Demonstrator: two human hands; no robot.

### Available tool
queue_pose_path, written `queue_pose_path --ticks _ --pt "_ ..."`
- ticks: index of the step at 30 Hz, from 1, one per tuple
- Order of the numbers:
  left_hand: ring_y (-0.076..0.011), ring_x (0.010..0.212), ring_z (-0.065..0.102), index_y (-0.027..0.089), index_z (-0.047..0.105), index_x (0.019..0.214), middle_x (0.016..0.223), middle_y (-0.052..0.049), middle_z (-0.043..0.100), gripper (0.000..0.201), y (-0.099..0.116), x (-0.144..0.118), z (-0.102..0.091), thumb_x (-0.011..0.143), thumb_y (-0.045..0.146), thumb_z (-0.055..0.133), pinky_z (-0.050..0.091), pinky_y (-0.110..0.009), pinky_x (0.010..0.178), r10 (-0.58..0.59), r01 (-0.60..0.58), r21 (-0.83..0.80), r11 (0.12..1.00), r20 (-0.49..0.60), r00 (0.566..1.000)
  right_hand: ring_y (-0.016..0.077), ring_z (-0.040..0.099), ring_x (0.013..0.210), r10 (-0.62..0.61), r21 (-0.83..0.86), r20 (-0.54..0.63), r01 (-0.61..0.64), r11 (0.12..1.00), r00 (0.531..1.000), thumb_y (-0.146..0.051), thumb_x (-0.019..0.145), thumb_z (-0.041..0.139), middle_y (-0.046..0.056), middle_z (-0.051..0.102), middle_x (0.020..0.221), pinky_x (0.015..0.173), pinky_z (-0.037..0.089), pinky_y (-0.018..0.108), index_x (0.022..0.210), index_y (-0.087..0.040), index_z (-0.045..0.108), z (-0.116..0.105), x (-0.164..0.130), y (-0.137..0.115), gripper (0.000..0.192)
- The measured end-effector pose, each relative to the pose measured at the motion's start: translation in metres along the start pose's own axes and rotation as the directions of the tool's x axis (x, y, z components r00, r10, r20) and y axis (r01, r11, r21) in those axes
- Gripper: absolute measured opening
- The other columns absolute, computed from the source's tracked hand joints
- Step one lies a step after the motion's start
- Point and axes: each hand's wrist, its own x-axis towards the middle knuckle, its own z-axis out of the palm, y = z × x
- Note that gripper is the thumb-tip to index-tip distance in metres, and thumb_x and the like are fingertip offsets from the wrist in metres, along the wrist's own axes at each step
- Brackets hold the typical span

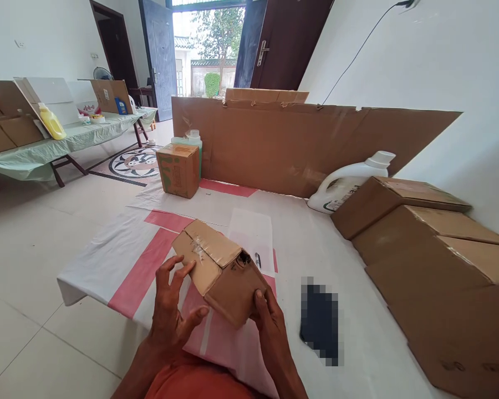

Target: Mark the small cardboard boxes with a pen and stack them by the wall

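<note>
A small brown cardboard box (216, 257) is tilted over the near part of the table, with clear tape across its top flaps and a dark gap at one corner. My right hand (272, 321) grips its lower right corner, thumb on the near face. At the box's left side is my left hand (170, 302), its fingers spread and the fingertips at or just beside the edge; whether they touch cannot be made out. A black pen (258, 260) lies on a white sheet of paper (249, 227) behind the box.
A carton (178, 172) stands at the table's far left before a green jug (194, 139). A cardboard panel (270, 149) runs along the back. On the right are a white jug (349, 180) and several stacked boxes (432, 288). A dark pixelated patch (321, 321) lies right of my hands.
</note>
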Motion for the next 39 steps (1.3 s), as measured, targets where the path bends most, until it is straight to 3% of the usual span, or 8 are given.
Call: queue_pose_path --ticks 8,12,15,21,27,30,35,39 --pt "-0.0327 0.125 0.058 0.023 0.055 0.136 0.137 -0.012 0.061 0.054 0.014 0.036 -0.006 0.099 0.062 0.048 0.047 -0.044 0.103 -0.18 0.229 -0.45 0.863 0.148 0.972 0.0171 0.058 0.049 0.057 -0.205 0.176 -0.02 0.979 0.983 -0.065 0.093 0.065 -0.002 0.063 0.055 0.049 0.045 0.026 0.114 -0.019 0.069 -0.02 -0.035 -0.048 0.051" --pt "-0.032 0.119 0.061 0.022 0.061 0.13 0.133 -0.011 0.064 0.051 0.011 0.041 -0.007 0.099 0.059 0.044 0.047 -0.043 0.1 -0.211 0.25 -0.503 0.827 0.133 0.968 0.019 0.06 0.062 -0.138 -0.423 0.115 0.174 0.889 0.984 -0.065 0.09 0.067 0.002 0.066 0.069 0.058 0.048 0.029 0.095 -0.021 0.078 -0.01 -0.032 -0.064 0.045" --pt "-0.0318 0.12 0.061 0.022 0.062 0.128 0.131 -0.011 0.066 0.051 0.013 0.04 0.0 0.098 0.06 0.046 0.046 -0.043 0.103 -0.175 0.21 -0.503 0.839 0.117 0.978 0.0238 0.067 0.092 -0.296 -0.419 0.073 0.299 0.857 0.952 -0.062 0.091 0.066 0.007 0.073 0.102 0.078 0.055 0.033 0.113 -0.024 0.077 0.012 -0.012 -0.077 0.046" --pt "-0.0309 0.126 0.061 0.023 0.062 0.127 0.139 -0.01 0.064 0.046 0.04 0.043 0.002 0.101 0.057 0.044 0.049 -0.041 0.104 -0.335 0.33 -0.628 0.704 0.116 0.935 0.031 0.055 0.139 -0.125 -0.272 0.18 0.172 0.947 0.976 -0.066 0.1 0.044 0.009 0.065 0.145 0.117 0.043 0.046 0.139 -0.025 0.065 0.043 -0.006 -0.1 0.06" --pt "-0.0351 0.125 0.064 0.023 0.068 0.127 0.137 -0.011 0.069 0.052 0.077 0.026 -0.032 0.095 0.061 0.053 0.056 -0.04 0.097 -0.447 0.53 -0.586 0.613 0.296 0.844 0.028 0.056 0.139 -0.177 -0.344 0.127 0.211 0.915 0.976 -0.06 0.104 0.041 0.006 0.063 0.146 0.11 0.051 0.037 0.142 -0.031 0.059 0.035 -0.064 -0.107 0.051" --pt "-0.0356 0.131 0.062 0.026 0.066 0.136 0.141 -0.011 0.068 0.053 0.076 0.008 -0.044 0.096 0.059 0.057 0.056 -0.043 0.102 -0.466 0.61 -0.431 0.665 0.398 0.79 0.026 0.062 0.128 -0.209 -0.353 0.133 0.243 0.904 0.969 -0.053 0.106 0.041 0.007 0.066 0.14 0.105 0.053 0.034 0.137 -0.03 0.06 0.03 -0.082 -0.092 0.043" --pt "-0.0327 0.135 0.062 0.038 0.063 0.143 0.144 -0.008 0.065 0.052 0.074 0.005 -0.051 0.093 0.044 0.071 0.053 -0.048 0.112 -0.211 0.288 -0.198 0.937 0.337 0.918 0.0266 0.067 0.118 -0.269 -0.355 0.133 0.299 0.886 0.954 -0.05 0.106 0.039 0.007 0.069 0.129 0.1 0.055 0.036 0.131 -0.03 0.06 0.031 -0.091 -0.061 0.039" --pt "-0.0264 0.1 0.078 0.035 0.077 0.113 0.111 -0.002 0.079 0.026 0.084 0.016 -0.05 0.087 0.037 0.078 0.065 -0.037 0.087 -0.114 0.157 -0.089 0.984 0.371 0.921 0.0276 0.067 0.115 -0.353 -0.371 0.119 0.371 0.851 0.928 -0.045 0.106 0.038 0.009 0.068 0.126 0.096 0.057 0.036 0.132 -0.029 0.059 0.034 -0.094 -0.055 0.037"
